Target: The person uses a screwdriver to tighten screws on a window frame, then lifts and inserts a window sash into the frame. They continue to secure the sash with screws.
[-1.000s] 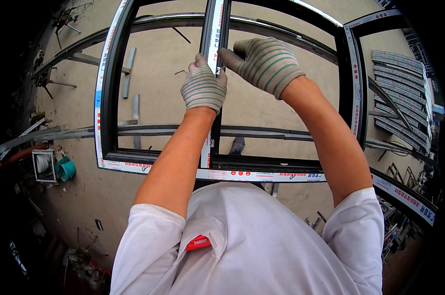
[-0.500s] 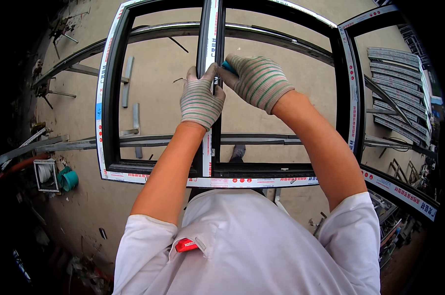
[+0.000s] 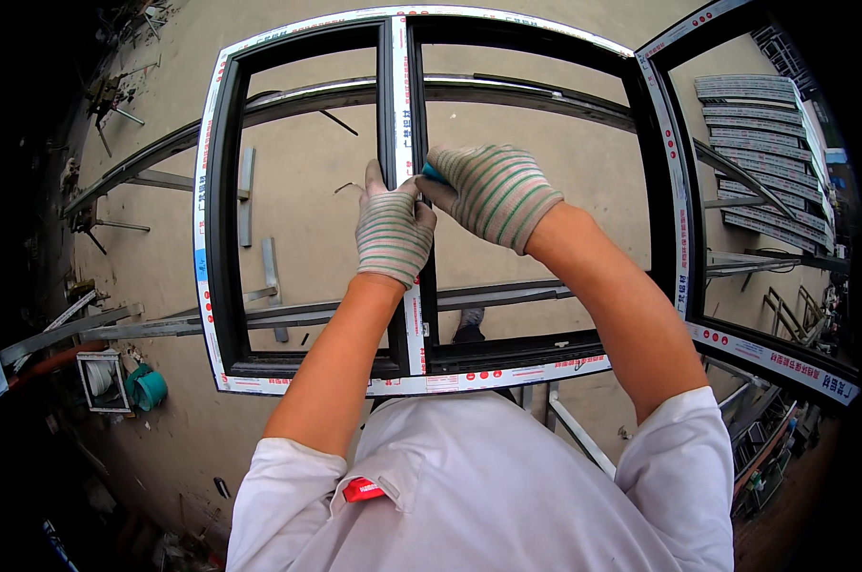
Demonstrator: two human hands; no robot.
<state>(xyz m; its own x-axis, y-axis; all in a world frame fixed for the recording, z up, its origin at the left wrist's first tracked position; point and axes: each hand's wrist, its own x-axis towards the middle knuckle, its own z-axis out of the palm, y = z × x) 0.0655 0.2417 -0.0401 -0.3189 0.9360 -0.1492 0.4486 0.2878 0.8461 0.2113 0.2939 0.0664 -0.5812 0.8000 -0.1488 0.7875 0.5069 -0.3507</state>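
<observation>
A black window frame (image 3: 218, 315), faced with white printed protective film, lies in front of me, split by an upright middle bar (image 3: 405, 114). My left hand (image 3: 393, 234), in a striped knit glove, is wrapped over this bar. Its fingertips point away from me, and its thumb side is close to my right hand. Gloved the same way, my right hand (image 3: 496, 197) closes on a small blue object (image 3: 433, 173) at the bar's right edge. Only a bit of the blue piece shows between the fingers, so its kind is hidden.
An opened sash (image 3: 683, 219) juts out at the right. Metal support rails (image 3: 497, 296) run beneath the frame. Beyond the sash lies a stack of film-covered profiles (image 3: 764, 157). A teal round container (image 3: 146, 387) and a white-framed box (image 3: 104, 381) are on the floor at left.
The frame and both hands appear lower in the view. My hands stay at about the same stretch of the middle bar, and my left index finger now looks straighter.
</observation>
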